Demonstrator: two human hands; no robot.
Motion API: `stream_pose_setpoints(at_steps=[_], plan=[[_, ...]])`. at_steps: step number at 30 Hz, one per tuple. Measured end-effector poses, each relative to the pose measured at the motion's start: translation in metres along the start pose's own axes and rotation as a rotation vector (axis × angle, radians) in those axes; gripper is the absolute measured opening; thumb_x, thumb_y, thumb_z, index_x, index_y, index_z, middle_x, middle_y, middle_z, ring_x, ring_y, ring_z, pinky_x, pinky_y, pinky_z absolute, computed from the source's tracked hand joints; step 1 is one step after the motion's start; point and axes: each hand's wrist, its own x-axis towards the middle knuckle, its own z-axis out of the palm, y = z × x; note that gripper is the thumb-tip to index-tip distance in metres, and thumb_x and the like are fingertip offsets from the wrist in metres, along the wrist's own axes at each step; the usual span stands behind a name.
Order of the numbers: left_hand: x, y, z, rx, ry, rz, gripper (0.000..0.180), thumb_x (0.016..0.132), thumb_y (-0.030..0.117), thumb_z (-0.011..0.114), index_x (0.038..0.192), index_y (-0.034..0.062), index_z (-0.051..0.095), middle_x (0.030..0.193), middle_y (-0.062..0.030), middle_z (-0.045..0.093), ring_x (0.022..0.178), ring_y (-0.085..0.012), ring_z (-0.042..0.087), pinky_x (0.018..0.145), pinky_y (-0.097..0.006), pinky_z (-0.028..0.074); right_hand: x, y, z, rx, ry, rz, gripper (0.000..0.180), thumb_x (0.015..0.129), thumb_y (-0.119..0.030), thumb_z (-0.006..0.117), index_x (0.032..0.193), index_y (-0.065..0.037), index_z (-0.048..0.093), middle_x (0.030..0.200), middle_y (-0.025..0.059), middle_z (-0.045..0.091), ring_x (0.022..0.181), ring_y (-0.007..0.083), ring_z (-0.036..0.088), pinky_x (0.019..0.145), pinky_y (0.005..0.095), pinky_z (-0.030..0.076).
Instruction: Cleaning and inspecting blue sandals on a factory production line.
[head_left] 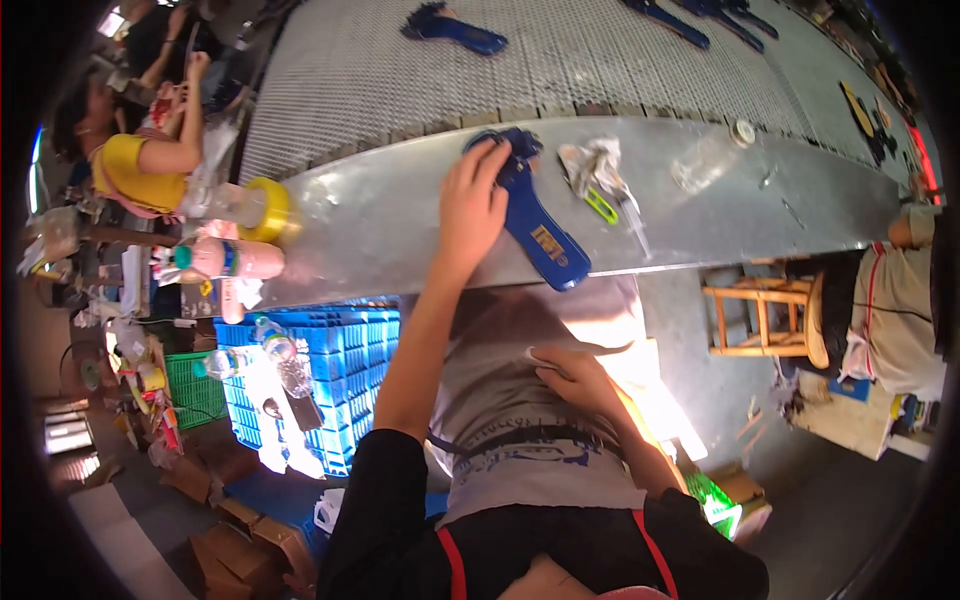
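A dark blue sandal [541, 232] lies on the metal ledge, its straps at the far end and a gold print on its heel. My left hand [473, 205] grips it by the strap end, fingers curled over the straps. Lower down, in front of my grey apron [545, 470], my right hand [575, 380] is closed in a pinch. A small white piece [532, 356] shows at its fingertips, too small to name. To the right of the sandal lie a crumpled white wrapper [598, 165] and a bright green-handled tool [602, 206].
Beyond the ledge [380, 190] runs a mesh conveyor [350, 70] carrying another blue sandal [455, 30] and several more at far right. A clear bottle [705, 165] lies on the ledge. Yellow tape [266, 210], a pink bottle [235, 258] and blue crates [345, 370] are left; a wooden stool [765, 316] stands right.
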Motion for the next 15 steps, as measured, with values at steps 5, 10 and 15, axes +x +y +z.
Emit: stream_pose_setpoints(at_steps=[5,10,15], plan=[[0.035,0.009,-0.031,0.154,-0.194,0.021,0.048,0.084,0.007,0.068,0.132,0.0128,0.066,0.131,-0.0081,0.065,0.116,-0.031,0.065,0.096,-0.042,0.056,0.013,0.049,-0.002,0.723,-0.01,0.585,0.031,0.099,-0.01,0.062,0.13,-0.007,0.063,0.08,0.0014,0.057,0.063,0.006,0.048,0.052,0.0229,0.035],[0.101,-0.06,-0.063,0.157,-0.042,0.084,0.04,0.085,0.008,0.069,0.124,0.0059,0.067,0.125,-0.0136,0.067,0.116,-0.0361,0.063,0.102,-0.044,0.051,0.021,0.048,-0.017,0.995,-0.045,0.547,0.025,0.1,-0.008,0.06,0.125,-0.004,0.06,0.073,0.0017,0.053,0.051,0.0067,0.04,0.042,0.0219,0.027],[0.129,-0.117,-0.068,0.25,0.234,-0.311,0.049,0.092,0.017,0.067,0.139,0.0058,0.057,0.14,-0.0198,0.055,0.127,-0.0431,0.053,0.11,-0.05,0.044,0.003,0.065,-0.032,1.21,-0.136,0.254,0.021,0.093,-0.012,0.063,0.106,0.004,0.062,0.067,0.0083,0.056,0.056,0.0161,0.052,0.048,0.0297,0.039]])
